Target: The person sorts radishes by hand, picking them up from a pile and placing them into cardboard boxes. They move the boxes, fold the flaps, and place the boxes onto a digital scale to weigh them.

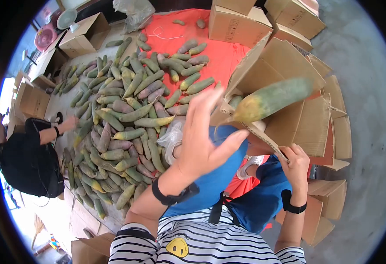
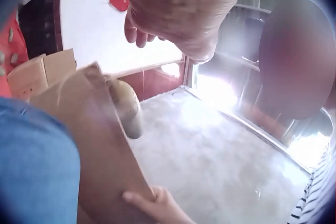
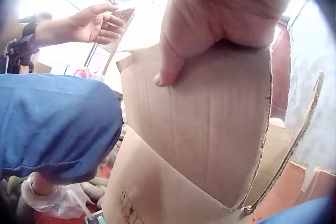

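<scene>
A large green radish (image 1: 276, 100) with a yellowish end hangs in the air over the open cardboard box (image 1: 314, 127), slightly blurred. My left hand (image 1: 197, 136) is just left of it, fingers and thumb spread, with nothing in the palm. In the left wrist view the radish (image 2: 127, 107) shows past the box flap (image 2: 89, 129), apart from the hand. My right hand (image 1: 296, 165) grips the near flap of the box, thumb on one face, as the right wrist view also shows on the flap (image 3: 210, 113). Part of another radish (image 1: 235, 101) shows inside the box.
A big heap of green radishes (image 1: 135, 114) covers the floor and red sheet (image 1: 171, 26) on the left. Another person in black (image 1: 32, 158) reaches to the heap. More cardboard boxes (image 1: 241, 26) stand at the back and right. My blue-clad knee (image 1: 219, 158) is beside the box.
</scene>
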Demonstrator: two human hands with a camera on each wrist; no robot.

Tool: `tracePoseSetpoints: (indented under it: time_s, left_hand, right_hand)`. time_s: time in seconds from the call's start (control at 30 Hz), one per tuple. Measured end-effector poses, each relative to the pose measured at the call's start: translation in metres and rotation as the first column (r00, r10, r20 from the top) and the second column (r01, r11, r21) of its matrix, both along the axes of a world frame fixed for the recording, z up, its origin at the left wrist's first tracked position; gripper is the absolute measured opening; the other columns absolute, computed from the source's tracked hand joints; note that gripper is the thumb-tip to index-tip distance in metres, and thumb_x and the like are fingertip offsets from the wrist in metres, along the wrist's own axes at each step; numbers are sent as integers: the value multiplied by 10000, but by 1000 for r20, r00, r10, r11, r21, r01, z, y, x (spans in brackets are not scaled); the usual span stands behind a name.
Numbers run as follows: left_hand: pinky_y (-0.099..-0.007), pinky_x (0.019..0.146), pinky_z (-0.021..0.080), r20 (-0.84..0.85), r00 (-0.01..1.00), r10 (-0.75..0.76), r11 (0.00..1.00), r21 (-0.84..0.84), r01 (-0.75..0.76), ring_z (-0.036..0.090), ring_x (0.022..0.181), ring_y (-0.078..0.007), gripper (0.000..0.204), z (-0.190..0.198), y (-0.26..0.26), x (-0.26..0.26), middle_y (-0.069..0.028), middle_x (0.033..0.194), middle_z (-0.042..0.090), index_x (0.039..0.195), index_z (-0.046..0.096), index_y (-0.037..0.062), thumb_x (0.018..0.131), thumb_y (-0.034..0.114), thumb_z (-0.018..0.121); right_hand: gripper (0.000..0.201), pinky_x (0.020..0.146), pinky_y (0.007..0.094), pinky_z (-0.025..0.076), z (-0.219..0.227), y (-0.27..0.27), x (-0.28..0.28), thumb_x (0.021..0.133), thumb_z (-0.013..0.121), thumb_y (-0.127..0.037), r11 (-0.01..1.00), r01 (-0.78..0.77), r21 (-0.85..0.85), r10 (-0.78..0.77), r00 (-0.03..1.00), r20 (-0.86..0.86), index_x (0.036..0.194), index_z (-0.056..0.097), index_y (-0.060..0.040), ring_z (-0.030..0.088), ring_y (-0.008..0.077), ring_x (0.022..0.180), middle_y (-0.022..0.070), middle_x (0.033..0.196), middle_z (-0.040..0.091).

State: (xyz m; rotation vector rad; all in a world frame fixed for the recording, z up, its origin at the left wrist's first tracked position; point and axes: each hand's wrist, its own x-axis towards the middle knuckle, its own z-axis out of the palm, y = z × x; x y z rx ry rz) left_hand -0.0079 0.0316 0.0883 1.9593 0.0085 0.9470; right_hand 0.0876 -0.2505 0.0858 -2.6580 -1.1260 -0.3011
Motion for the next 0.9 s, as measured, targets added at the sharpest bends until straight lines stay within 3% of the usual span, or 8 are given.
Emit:
tracePoseSetpoints:
  time_s: [0.03,0.13,0.17,0.23,0.27,0.33,0.37,0.9]
  left_hand:
    - [-375,879,467,97,995,4,1000,8,-5,577,1036,-274,639,-11,-10,-7,-175,1215,535,1295,495,-19,803,317,724]
    - [-435,948,450,-185,962,-203,974,64,217,550,1113,-360,485,-40,-41,-31,-190,1257,533,1175,584,5,811,302,705]
    - [-435,948,450,-191,960,-203,973,67,219,550,1113,-360,485,-50,-50,-34,-190,1257,533,1175,584,5,811,302,705]
    - [-515,1053,346,-395,902,-175,889,331,318,441,1271,-374,490,-65,-66,-38,-186,1355,484,1188,602,53,786,307,718]
    - [-515,1053,346,-399,902,-165,887,339,313,441,1271,-374,490,-73,-71,-37,-186,1355,484,1188,602,53,786,307,718]
    - [-583,1101,229,-424,905,-35,731,606,312,311,1382,-353,537,-80,-80,-35,-166,1444,414,1216,607,93,754,338,729]
    - [-613,1099,199,-463,886,-31,739,586,332,273,1409,-348,557,-83,-83,-34,-158,1489,365,1233,604,95,746,338,720]
    - [-592,1106,217,-404,912,72,702,670,242,283,1398,-346,510,-87,-97,-29,-143,1465,391,1208,622,115,746,315,704]
  right_hand:
    - [218,641,370,481,-1,-2,-1,694,737,-110,1000,-2,0,2,1000,-13,900,682,-67,589,263,740,74,778,581]
    - [202,645,372,486,0,-2,-4,692,731,-108,1000,-6,2,6,1000,-15,883,678,-68,590,267,744,74,780,584]
    - [202,645,372,486,0,-2,-4,692,731,-108,1000,-5,7,6,1000,-20,883,678,-68,590,267,744,74,780,584]
    - [196,649,377,489,-1,-1,-6,689,728,-103,1000,-7,-3,7,1000,-5,875,674,-71,591,272,746,74,776,582]
    - [196,649,377,489,-2,-4,-5,689,728,-103,1000,-13,7,14,1000,-7,875,674,-71,591,272,746,74,776,582]
    - [205,657,377,491,-7,-15,-2,686,729,-98,997,36,63,-37,999,25,882,671,-78,591,271,754,71,774,576]
    - [222,664,374,492,-13,-21,1,678,735,-100,997,8,74,-8,1000,1,887,666,-79,590,269,764,71,777,572]
    - [275,681,368,502,-18,-20,-8,648,756,-116,996,-61,68,52,991,122,894,636,-87,594,251,782,57,811,581]
